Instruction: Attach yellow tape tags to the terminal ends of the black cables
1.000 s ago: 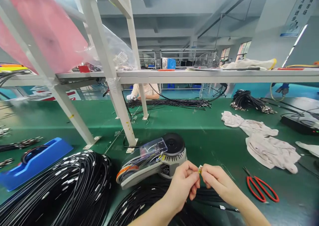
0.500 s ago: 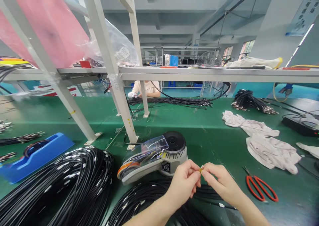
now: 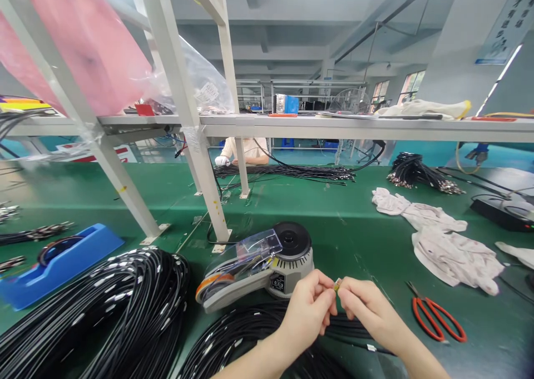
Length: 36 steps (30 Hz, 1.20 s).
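Both hands meet just in front of the dispenser, toward its right side, and pinch one small yellow tab between them. The left hand is clenched, with thumb and forefinger closed on the tab's left end and the other fingers curled under. The right hand grips the tab's right end the same way, so the fingertips of the two hands touch. The tab is held in the air, clear of the green mat and about level with the dispenser's base (it is too small to tell whether it is tape or a label). Below the hands, in front of the dispenser, lies a bundle of black cables with white marks. One thin cable with a white tag runs out under the right wrist, and I cannot tell whether either hand holds it. A bigger coil of similar cable lies left of the dispenser, and farther left a blue holder. Right of the dispenser, past the hands, lie red scissors, and behind them a crumpled cloth. Just behind the dispenser a white post stands on the mat and carries a shelf. Far behind the dispenser, across the bench, another person sits by a long row of cables.
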Available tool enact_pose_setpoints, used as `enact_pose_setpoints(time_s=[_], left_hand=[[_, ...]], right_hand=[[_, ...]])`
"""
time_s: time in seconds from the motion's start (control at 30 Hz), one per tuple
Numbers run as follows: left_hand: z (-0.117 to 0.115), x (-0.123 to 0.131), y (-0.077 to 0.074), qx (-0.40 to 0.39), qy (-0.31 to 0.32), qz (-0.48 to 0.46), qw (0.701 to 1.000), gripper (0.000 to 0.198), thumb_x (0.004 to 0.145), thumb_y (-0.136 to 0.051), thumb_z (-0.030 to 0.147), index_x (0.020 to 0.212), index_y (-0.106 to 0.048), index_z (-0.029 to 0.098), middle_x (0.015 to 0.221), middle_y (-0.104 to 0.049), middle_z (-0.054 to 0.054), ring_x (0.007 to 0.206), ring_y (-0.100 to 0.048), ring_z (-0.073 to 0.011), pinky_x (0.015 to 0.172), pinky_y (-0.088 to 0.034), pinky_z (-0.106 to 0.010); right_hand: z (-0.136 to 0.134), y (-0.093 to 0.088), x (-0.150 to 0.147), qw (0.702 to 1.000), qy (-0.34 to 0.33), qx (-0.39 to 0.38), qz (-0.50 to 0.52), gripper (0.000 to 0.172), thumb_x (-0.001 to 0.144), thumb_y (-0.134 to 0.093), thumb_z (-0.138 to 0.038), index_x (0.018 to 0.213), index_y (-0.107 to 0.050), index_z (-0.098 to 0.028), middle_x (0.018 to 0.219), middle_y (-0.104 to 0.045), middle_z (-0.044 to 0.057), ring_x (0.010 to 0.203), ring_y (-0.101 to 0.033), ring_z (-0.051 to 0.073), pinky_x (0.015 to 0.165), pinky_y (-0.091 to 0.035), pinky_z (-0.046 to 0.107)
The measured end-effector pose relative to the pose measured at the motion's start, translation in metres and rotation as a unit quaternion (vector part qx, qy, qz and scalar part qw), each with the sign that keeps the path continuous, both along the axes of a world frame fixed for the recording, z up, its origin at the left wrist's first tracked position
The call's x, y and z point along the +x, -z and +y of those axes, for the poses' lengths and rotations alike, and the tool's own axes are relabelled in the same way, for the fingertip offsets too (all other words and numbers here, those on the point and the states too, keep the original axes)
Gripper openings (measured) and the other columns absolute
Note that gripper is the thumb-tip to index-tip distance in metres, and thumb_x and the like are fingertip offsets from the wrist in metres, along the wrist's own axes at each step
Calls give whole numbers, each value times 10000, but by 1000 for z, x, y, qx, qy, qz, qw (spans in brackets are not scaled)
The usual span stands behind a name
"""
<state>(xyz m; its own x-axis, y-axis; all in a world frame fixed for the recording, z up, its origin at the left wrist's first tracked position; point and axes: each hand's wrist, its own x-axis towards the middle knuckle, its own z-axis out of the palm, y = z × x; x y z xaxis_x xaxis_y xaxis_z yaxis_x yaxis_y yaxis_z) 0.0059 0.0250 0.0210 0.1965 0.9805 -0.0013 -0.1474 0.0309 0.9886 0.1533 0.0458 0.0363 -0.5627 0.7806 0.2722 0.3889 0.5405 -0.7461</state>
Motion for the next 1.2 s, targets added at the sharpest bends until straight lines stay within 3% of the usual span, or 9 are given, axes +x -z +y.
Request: enact_pose_setpoints(time_s=[0.6, 0.83, 1.07, 1.2], left_hand=[[-1, -1, -3, 1, 10, 12, 1000, 77, 760, -455, 235, 764, -457, 158, 510, -480, 56, 320, -349, -33, 261, -231, -126], [-4, 0, -5, -12, -2, -15, 1000, 188, 726, -572, 312, 696, -457, 166, 454, -443, 76, 301, -296, -24, 271, -206, -138], [-5, -2, -7, 4, -94, -137, 986, 283, 803, -507, 417, 683, -427, 174, 428, -336, 95, 351, -211, -23, 324, -148, -146], [-5, -5, -9, -1, -87, -159, 983, 271, 812, -510, 402, 693, -405, 182, 438, -354, 94, 348, -213, -24, 322, -142, -151]], right_hand=[[0, 1, 0, 997, 20, 50, -49, 374, 909, -350, -306, 586, -482, -172, 549, -479, -17, 535, -464, 122, 539, -327, 239], [-1, 2, 2, 997, 10, 58, -49, 363, 911, -338, -332, 595, -441, -186, 546, -481, -17, 526, -456, 124, 526, -332, 239], [13, 18, -1, 999, 36, -2, -14, 313, 908, -356, -345, 643, -441, -203, 486, -441, -46, 438, -421, 114, 461, -313, 234], [14, 17, 0, 992, 46, -75, 92, 298, 895, -382, -381, 710, -507, -185, 473, -461, -38, 457, -451, 128, 493, -363, 252]])
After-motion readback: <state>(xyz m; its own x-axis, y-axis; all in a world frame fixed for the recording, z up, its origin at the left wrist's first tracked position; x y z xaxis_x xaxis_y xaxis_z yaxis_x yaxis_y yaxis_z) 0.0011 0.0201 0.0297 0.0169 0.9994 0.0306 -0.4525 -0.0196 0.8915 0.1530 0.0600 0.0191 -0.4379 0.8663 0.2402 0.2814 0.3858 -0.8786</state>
